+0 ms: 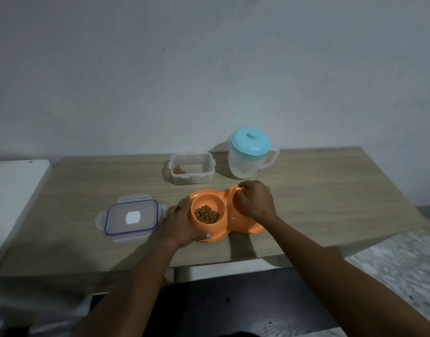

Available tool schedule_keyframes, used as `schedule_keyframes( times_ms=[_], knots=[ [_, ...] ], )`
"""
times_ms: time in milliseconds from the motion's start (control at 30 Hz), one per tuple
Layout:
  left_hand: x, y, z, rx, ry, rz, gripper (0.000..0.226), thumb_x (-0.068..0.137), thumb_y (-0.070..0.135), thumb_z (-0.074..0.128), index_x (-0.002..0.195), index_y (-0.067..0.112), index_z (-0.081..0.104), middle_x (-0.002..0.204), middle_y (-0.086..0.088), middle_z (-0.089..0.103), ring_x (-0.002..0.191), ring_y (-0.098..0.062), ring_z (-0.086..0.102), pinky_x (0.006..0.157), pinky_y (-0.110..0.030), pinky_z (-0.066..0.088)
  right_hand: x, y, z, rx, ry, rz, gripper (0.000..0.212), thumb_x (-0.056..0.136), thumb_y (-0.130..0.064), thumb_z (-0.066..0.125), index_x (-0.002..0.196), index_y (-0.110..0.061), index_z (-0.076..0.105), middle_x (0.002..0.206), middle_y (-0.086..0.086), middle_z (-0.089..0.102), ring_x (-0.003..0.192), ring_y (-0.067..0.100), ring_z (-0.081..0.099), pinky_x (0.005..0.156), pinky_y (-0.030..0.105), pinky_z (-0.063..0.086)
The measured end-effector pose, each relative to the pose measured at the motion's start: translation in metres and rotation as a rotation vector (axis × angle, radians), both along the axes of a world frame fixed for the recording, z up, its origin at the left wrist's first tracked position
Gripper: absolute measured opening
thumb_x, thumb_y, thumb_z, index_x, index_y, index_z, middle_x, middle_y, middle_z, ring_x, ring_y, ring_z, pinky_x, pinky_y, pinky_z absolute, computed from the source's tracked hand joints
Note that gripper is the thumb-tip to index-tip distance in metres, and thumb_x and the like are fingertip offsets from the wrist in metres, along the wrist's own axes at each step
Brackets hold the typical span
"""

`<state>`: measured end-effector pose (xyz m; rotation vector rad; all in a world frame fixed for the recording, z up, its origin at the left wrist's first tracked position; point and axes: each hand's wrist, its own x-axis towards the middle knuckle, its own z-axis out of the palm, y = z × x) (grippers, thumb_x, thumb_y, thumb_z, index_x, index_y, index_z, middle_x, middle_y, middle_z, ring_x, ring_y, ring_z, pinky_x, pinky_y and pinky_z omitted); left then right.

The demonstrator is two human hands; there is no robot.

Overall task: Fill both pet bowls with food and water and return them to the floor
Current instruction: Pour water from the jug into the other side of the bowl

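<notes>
An orange double pet bowl (221, 224) sits near the front edge of the wooden table (330, 203). Its left cup holds brown kibble (207, 214). The right cup is mostly covered by my right hand (256, 201), which grips the bowl's far right rim. My left hand (178, 224) clasps the bowl's left end, thumb on the front rim. A clear food container (192, 167) with a little kibble in it stands behind the bowl. A translucent pitcher with a turquoise lid (250, 153) stands at the back right.
The container's clear lid with a blue seal (132, 217) lies flat left of the bowl. A white surface (12, 190) borders the table on the left. Pale patterned floor (403, 259) shows at the right, dark floor below the table's front edge.
</notes>
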<state>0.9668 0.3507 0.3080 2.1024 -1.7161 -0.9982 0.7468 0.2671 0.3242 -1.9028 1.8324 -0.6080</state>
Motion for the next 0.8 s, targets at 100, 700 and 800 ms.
schedule_keyframes(
  times_ms=[100,700,800],
  knots=[
    [-0.011,-0.01,0.013,0.005,-0.088,0.008,0.139,0.047,0.071,0.08,0.156,0.032,0.004,0.158,-0.007,0.028,0.145,-0.034,0.025,0.112,-0.054,0.033,-0.027,0.006,-0.005,0.019,0.0,-0.038,0.032,0.091,-0.023,0.064,0.121,-0.015,0.074,0.122,0.012,0.072,0.112,0.028,0.066,0.095,0.037,0.05],
    [-0.078,-0.04,0.023,0.167,-0.208,0.136,0.126,0.063,0.032,0.091,0.158,0.024,0.008,0.166,-0.005,0.0,0.149,-0.03,0.022,0.114,-0.046,0.034,-0.067,-0.098,0.054,0.044,-0.314,-0.14,0.057,0.103,-0.05,0.042,0.134,-0.006,0.059,0.135,0.016,0.063,0.12,0.032,0.06,0.102,0.045,0.048],
    [-0.079,-0.043,0.021,0.16,-0.199,0.157,0.124,0.063,0.028,0.091,0.158,0.025,0.011,0.166,-0.005,0.001,0.149,-0.03,0.023,0.114,-0.045,0.032,-0.069,-0.112,0.048,0.172,-0.448,-0.166,0.055,0.096,-0.061,0.048,0.111,-0.01,0.064,0.111,0.009,0.067,0.092,0.023,0.063,0.085,0.042,0.053]
  ],
)
